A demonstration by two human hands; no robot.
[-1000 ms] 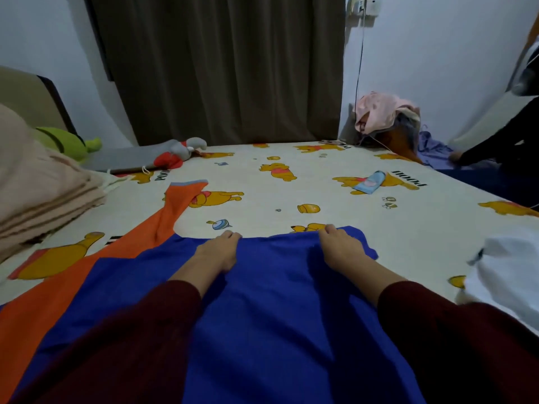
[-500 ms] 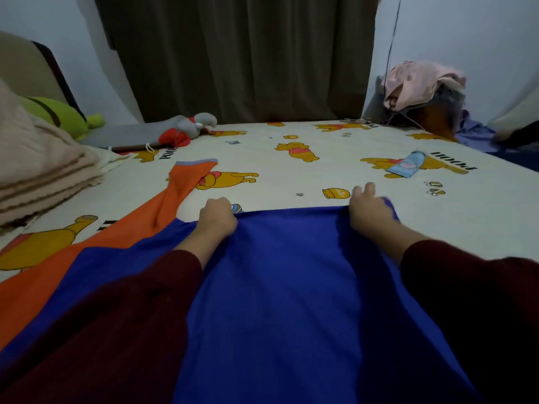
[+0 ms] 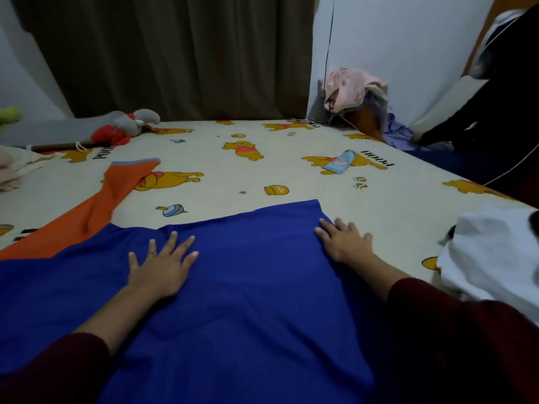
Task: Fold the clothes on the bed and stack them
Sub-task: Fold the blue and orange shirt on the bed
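Basically both hands lay flat, fingers spread, on the blue-and-orange garment (image 3: 248, 287) spread on the bed (image 3: 262, 176): left hand (image 3: 159, 265) mid-cloth, right hand (image 3: 345, 243) at its edge. Smoothing outward evenly before folding would avoid creases.

Two bare hands, dark maroon long sleeves.
Left hand (image 3: 159, 268) wearing a thin ring on one finger; right hand (image 3: 347, 243) unadorned; soft maroon fabric sleeves (image 3: 466, 330) ending partway along both forearms.
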